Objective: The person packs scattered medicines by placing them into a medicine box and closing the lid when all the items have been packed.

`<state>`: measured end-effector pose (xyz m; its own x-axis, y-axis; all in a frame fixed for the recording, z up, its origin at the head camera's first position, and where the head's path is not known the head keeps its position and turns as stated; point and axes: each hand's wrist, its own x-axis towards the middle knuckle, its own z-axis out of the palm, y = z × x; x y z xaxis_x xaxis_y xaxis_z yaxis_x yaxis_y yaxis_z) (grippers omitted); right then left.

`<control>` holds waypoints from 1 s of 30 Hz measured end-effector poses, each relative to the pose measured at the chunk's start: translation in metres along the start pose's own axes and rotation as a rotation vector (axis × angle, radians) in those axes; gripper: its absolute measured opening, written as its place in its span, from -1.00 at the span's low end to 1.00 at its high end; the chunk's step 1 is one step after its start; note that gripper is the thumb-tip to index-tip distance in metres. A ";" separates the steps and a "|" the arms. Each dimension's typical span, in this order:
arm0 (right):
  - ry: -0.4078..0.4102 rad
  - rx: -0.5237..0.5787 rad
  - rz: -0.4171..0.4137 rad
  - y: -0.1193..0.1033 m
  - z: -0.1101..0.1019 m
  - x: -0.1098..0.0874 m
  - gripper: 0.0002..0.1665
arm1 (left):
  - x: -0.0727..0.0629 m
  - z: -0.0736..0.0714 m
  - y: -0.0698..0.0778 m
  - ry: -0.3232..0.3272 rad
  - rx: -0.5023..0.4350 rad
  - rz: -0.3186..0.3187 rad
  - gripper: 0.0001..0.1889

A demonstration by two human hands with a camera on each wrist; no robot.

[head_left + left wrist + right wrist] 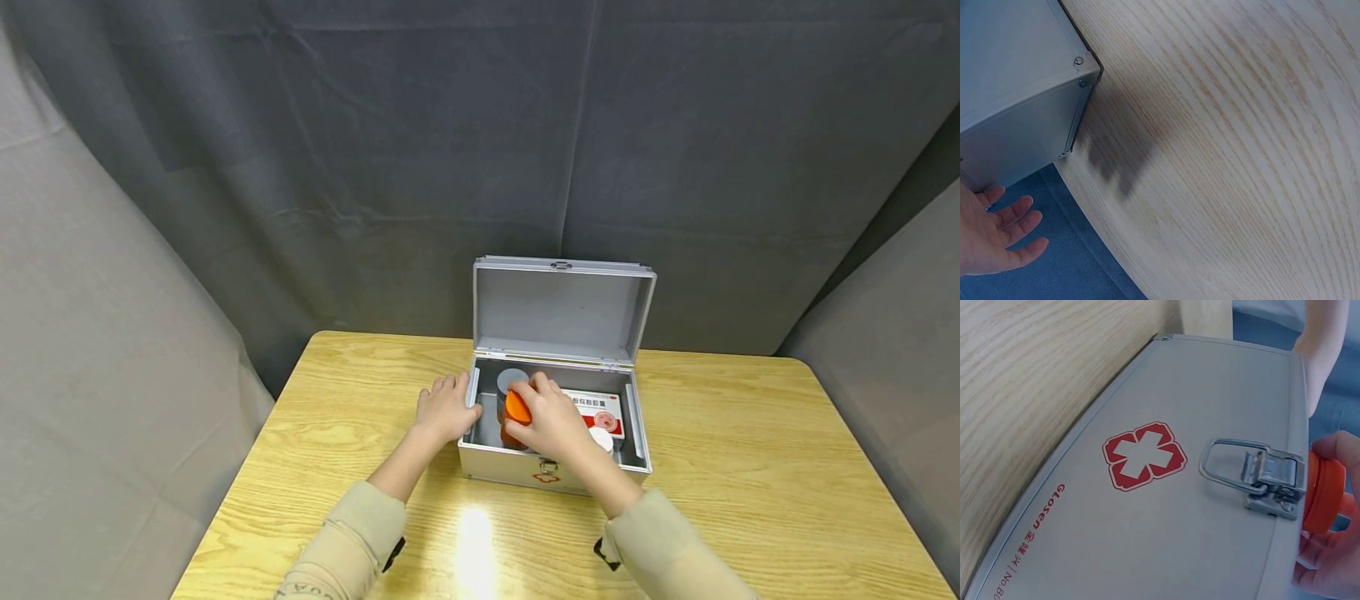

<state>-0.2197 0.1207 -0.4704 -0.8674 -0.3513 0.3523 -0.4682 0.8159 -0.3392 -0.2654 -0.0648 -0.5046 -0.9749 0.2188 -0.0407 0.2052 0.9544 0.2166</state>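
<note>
A silver first-aid case (pixel 495 461) stands on the table, its lid (pixel 558 310) raised. Inside its left part, my right hand (pixel 553 417) grips a bottle by its orange cap (pixel 519 407). The right wrist view shows that orange cap (pixel 1327 495) between thumb and fingers, just past the case's front wall; the wall hides the lower bottle. My left hand (pixel 444 408) is at the case's left side, thumb at the rim. Its fingers (pixel 1017 230) are loosely spread in the left wrist view. Behind the orange cap stands a container with a grey lid (pixel 512 379).
A white and red medicine box (pixel 600 410) lies in the case's right part, with a white cap (pixel 601 437) in front of it. A metal latch (pixel 1266 472) sticks out from the front wall. Grey curtains (pixel 375 167) hang behind the wooden table (pixel 735 467).
</note>
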 end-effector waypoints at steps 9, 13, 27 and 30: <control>-0.028 -0.049 -0.031 0.003 0.009 0.002 -0.48 | 0.001 0.001 0.000 0.009 0.014 0.005 -0.40; -0.047 -0.068 -0.034 0.004 0.012 0.002 -0.48 | 0.002 0.002 0.000 0.008 0.015 0.003 -0.40; -0.125 -0.072 -0.008 0.002 0.017 0.004 -0.47 | 0.002 0.003 -0.001 -0.006 0.021 -0.007 -0.35; -0.139 -0.068 0.000 0.001 0.018 0.004 -0.46 | 0.001 0.003 -0.001 -0.002 0.020 -0.006 -0.36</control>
<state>-0.2261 0.1119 -0.4846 -0.8844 -0.4079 0.2269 -0.4602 0.8432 -0.2777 -0.2667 -0.0651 -0.5076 -0.9759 0.2139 -0.0439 0.2015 0.9596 0.1966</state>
